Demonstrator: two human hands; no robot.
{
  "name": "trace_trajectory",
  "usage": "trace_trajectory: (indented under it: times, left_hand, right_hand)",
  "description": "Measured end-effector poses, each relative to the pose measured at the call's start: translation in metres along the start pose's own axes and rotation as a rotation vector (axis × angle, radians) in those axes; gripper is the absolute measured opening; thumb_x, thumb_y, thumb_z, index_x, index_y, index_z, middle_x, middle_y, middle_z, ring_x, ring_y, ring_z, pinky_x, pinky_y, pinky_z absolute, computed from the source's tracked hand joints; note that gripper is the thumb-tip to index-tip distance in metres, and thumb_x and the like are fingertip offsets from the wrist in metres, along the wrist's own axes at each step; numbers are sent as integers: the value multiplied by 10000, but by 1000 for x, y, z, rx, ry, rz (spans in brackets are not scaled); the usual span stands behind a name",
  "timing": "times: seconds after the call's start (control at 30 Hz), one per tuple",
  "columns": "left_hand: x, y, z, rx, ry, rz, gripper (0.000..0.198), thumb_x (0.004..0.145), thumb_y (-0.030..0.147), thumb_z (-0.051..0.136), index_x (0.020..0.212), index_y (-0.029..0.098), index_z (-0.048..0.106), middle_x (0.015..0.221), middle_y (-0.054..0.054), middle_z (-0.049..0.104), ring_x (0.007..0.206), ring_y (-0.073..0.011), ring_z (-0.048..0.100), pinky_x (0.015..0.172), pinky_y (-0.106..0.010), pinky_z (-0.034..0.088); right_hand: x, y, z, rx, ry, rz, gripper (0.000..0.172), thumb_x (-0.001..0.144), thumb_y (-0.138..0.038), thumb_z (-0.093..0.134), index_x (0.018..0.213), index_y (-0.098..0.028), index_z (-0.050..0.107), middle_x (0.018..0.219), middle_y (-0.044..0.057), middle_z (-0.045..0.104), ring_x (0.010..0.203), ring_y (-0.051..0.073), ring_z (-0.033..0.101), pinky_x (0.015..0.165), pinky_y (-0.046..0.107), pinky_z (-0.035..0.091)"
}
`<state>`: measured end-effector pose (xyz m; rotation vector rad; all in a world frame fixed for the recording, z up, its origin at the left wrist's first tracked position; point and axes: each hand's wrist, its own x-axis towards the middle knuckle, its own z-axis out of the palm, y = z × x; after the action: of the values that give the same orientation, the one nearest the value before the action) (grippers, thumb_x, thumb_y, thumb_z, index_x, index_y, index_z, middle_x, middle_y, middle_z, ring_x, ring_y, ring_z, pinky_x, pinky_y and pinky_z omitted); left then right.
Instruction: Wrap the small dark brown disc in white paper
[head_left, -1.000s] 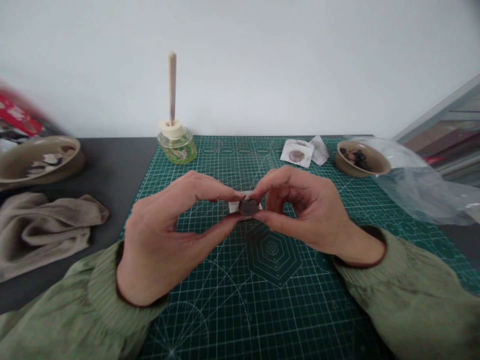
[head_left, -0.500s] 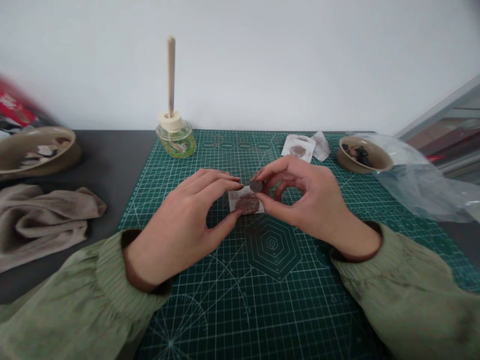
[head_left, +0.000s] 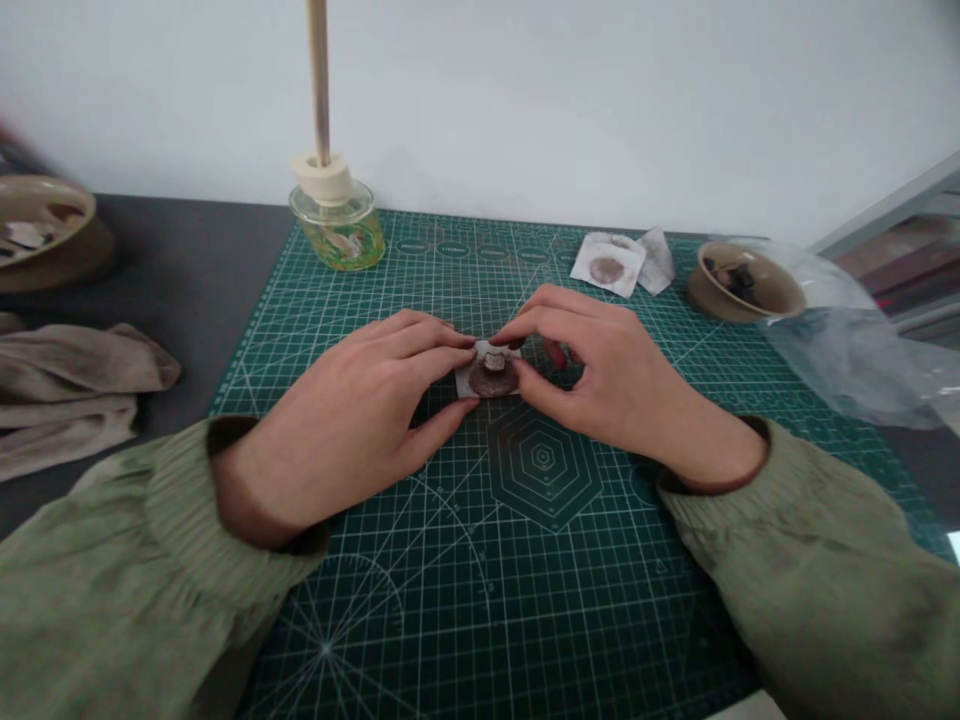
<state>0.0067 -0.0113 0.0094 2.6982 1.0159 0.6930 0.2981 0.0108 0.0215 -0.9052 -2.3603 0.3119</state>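
A small white paper square with a brown stain lies on the green cutting mat. On it sits a small dark round piece. My left hand pinches the paper's left edge between thumb and fingers, pressing it to the mat. My right hand meets it from the right, fingertips closed on the dark piece. Both sleeves are green.
A glass bottle with a tall stick stands at the mat's back left. More stained paper squares and a tan bowl of dark bits lie back right, by a plastic bag. A beige cloth and another bowl are left.
Both hands have gone down from above the mat to its surface. The dark piece, held up in my right fingertips before, now rests on the stained paper.
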Motion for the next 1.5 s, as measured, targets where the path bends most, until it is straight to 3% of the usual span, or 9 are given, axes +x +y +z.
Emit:
trace_trajectory:
  times: [0.13, 0.23, 0.33, 0.53, 0.9, 1.23, 1.4, 1.5]
  left_hand:
    - [0, 1, 0, -7, -3, -19, 368, 1260, 383, 664, 1510, 214, 874, 1522, -147, 894, 1473, -410, 820, 1305, -645, 699]
    - [0, 1, 0, 7, -5, -15, 389, 1277, 390, 633, 1519, 201, 870, 1526, -153, 892, 1478, -407, 817, 1302, -626, 702]
    - [0, 1, 0, 10, 4, -5, 407, 1289, 404, 620, 1518, 183, 874, 1516, -165, 895, 1474, -418, 820, 1292, -629, 710]
    - [1, 0, 1, -32, 6, -37, 382, 1284, 420, 644, 1503, 236, 897, 1529, -150, 898, 1481, -425, 822, 1327, -667, 691]
    - [-4, -6, 7, -35, 11, -85, 425, 1284, 449, 662, 1568, 225, 885, 1612, -153, 878, 1562, -400, 815, 1373, -623, 690]
    - [-6, -7, 7, -35, 13, -101, 439, 1290, 501, 646, 1578, 279, 893, 1642, -138, 871, 1561, -403, 829, 1356, -663, 712]
    - [-6, -8, 7, -40, -2, -114, 415, 1274, 479, 659, 1586, 328, 887, 1664, -120, 860, 1583, -409, 815, 1363, -690, 706]
    - [-5, -9, 6, -69, 5, -130, 366, 1246, 465, 702, 1526, 364, 915, 1649, -99, 870, 1575, -432, 817, 1361, -705, 704]
  right_hand:
    - [1, 1, 1, -15, 21, 27, 97, 1113, -239, 783, 1156, -207, 864, 1190, 93, 901, 789, 215, 694, 813, 412, 556]
    - [0, 3, 3, -7, -10, 32, 143, 1127, -310, 844, 1178, -184, 888, 1206, 112, 900, 845, 233, 731, 824, 412, 559]
    - [0, 4, 5, 7, -29, 39, 133, 1115, -274, 837, 1187, -183, 903, 1198, 112, 887, 902, 250, 762, 833, 407, 558]
    - [2, 4, 7, 1, -43, 86, 121, 1079, -293, 868, 1164, -212, 897, 1147, 85, 866, 800, 216, 652, 800, 404, 507]
    - [3, 10, 8, 10, -78, 55, 163, 1108, -306, 848, 1178, -179, 923, 1109, 98, 849, 892, 240, 721, 821, 385, 492]
    - [4, 6, 7, 48, -7, 16, 85, 1084, -244, 852, 1162, -209, 852, 1192, 89, 888, 768, 200, 624, 785, 391, 506]
    - [4, 7, 4, 116, -17, 31, 74, 1103, -225, 896, 1147, -267, 939, 1162, 55, 899, 881, 231, 745, 819, 390, 563]
    - [5, 6, 4, 163, -38, 29, 164, 1147, -222, 828, 1154, -293, 976, 1147, 57, 899, 977, 255, 800, 851, 395, 587]
